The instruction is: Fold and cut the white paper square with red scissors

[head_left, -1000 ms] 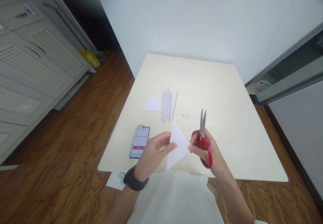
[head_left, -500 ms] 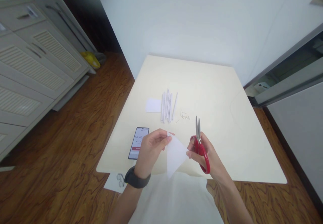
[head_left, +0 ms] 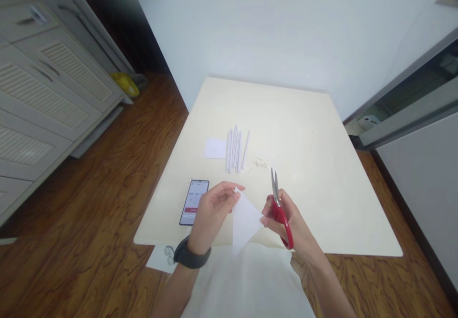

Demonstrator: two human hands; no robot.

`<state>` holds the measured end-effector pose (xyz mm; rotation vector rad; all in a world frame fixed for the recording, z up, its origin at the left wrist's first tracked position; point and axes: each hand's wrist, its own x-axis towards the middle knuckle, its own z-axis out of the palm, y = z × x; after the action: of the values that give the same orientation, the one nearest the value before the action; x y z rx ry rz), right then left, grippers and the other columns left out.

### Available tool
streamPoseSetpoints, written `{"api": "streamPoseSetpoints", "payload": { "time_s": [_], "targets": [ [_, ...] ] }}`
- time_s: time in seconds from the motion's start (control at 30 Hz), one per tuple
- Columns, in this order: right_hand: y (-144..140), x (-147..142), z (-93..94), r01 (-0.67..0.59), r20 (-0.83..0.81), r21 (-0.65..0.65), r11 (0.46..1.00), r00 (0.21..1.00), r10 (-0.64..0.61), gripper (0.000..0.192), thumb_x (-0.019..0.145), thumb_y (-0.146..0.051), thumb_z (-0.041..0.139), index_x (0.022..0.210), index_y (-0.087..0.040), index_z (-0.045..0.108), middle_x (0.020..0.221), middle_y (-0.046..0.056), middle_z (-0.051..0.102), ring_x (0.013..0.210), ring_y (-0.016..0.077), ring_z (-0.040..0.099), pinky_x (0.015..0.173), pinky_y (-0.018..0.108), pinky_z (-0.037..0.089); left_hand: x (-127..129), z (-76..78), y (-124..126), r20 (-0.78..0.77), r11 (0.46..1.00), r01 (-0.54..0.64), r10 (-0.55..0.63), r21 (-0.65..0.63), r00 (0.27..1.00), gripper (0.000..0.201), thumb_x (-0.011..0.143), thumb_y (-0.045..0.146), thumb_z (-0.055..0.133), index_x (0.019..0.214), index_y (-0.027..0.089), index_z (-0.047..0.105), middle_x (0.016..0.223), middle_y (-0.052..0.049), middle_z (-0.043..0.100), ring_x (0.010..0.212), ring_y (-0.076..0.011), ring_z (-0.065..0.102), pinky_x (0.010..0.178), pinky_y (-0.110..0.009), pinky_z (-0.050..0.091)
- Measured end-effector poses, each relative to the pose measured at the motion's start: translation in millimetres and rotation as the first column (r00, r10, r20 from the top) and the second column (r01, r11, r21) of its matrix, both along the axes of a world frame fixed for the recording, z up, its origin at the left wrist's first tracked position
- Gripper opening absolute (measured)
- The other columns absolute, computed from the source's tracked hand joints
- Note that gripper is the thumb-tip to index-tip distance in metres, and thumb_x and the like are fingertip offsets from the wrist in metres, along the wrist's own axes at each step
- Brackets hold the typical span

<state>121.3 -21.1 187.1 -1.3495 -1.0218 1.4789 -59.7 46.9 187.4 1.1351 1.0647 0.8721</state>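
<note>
Low in the frame's centre, above the table's near edge, the left hand pinches a white paper sheet taut while the right hand, grip clamped on closed red scissors, steadies its opposite corner.

phone screen, timer digits, apparently "00:00:4", rest blurred

cream table on a wooden floor
on it lie a phone, a small white paper square, a row of rolled paper sticks and tiny paper scraps.
</note>
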Motion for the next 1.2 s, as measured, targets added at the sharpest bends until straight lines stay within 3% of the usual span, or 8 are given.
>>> {"api": "streamPoseSetpoints", "payload": {
  "time_s": [0.3,0.47,0.6,0.83,0.97,1.2],
  "targets": [
    [-0.9,-1.6,-5.0,-0.002,-0.001,0.003,1.000,1.000,0.002,0.024,0.081,-0.013,0.064,0.086,-0.025,0.043,0.079,-0.006,0.056,0.069,0.0122,0.050,0.064,0.026,0.037,2.1,-8.3,0.4,-0.001,1.000,-0.022,0.022,0.013,1.000,0.010,0.085,0.025,0.060,0.078,0.019,0.063,0.077,0.002,0.063,0.056,-0.0080,0.045,0.054,-0.022,0.036],
    [-1.1,-2.1,-5.4,0.018,0.004,-0.001,1.000,1.000,-0.018,0.024,0.080,-0.014,0.065,0.085,-0.024,0.044,0.079,-0.005,0.058,0.068,0.0121,0.049,0.062,0.026,0.036,0.8,-10.8,3.0,-0.017,0.999,-0.020,0.021,0.026,1.000,0.019,0.088,0.029,0.056,0.077,0.018,0.066,0.062,0.004,0.053,0.054,-0.0085,0.043,0.055,-0.023,0.034],
    [-1.4,-2.4,-2.3,0.056,0.002,-0.007,0.998,0.998,-0.056,0.022,0.081,-0.015,0.066,0.084,-0.024,0.046,0.078,-0.005,0.058,0.065,0.0112,0.049,0.057,0.024,0.035,1.4,-9.6,6.6,-0.009,0.999,-0.014,0.014,0.029,1.000,0.018,0.088,0.029,0.057,0.076,0.018,0.065,0.064,0.004,0.052,0.057,-0.0087,0.045,0.057,-0.022,0.036],
    [5.9,-0.2,-2.1,0.231,-0.016,0.017,0.973,0.973,-0.231,0.024,0.078,-0.018,0.069,0.085,-0.024,0.046,0.078,-0.005,0.056,0.067,0.0116,0.053,0.062,0.025,0.041,5.9,-6.7,-3.4,0.061,0.988,0.130,-0.126,-0.077,0.990,0.020,0.084,0.031,0.062,0.101,0.021,0.061,0.084,0.000,0.064,0.077,-0.0137,0.059,0.073,-0.025,0.046],
    [10.4,-2.6,2.9,0.285,-0.043,0.032,0.958,0.958,-0.283,0.024,0.076,-0.020,0.070,0.082,-0.023,0.047,0.077,-0.005,0.057,0.067,0.0125,0.056,0.066,0.027,0.045,3.9,-7.0,-16.0,0.078,0.970,0.202,-0.193,-0.135,0.978,0.012,0.082,0.029,0.064,0.083,0.017,0.064,0.079,-0.001,0.065,0.072,-0.0142,0.059,0.068,-0.024,0.046],
    [10.1,-1.5,6.8,0.273,-0.077,0.046,0.961,0.960,-0.269,0.026,0.075,-0.022,0.072,0.084,-0.023,0.048,0.081,-0.002,0.064,0.070,0.0140,0.058,0.068,0.029,0.046,-4.9,1.4,-15.5,0.018,0.980,0.134,-0.133,-0.150,0.991,0.010,0.081,0.027,0.065,0.078,0.018,0.062,0.076,0.000,0.065,0.071,-0.0135,0.058,0.064,-0.022,0.043]
  ]
}}
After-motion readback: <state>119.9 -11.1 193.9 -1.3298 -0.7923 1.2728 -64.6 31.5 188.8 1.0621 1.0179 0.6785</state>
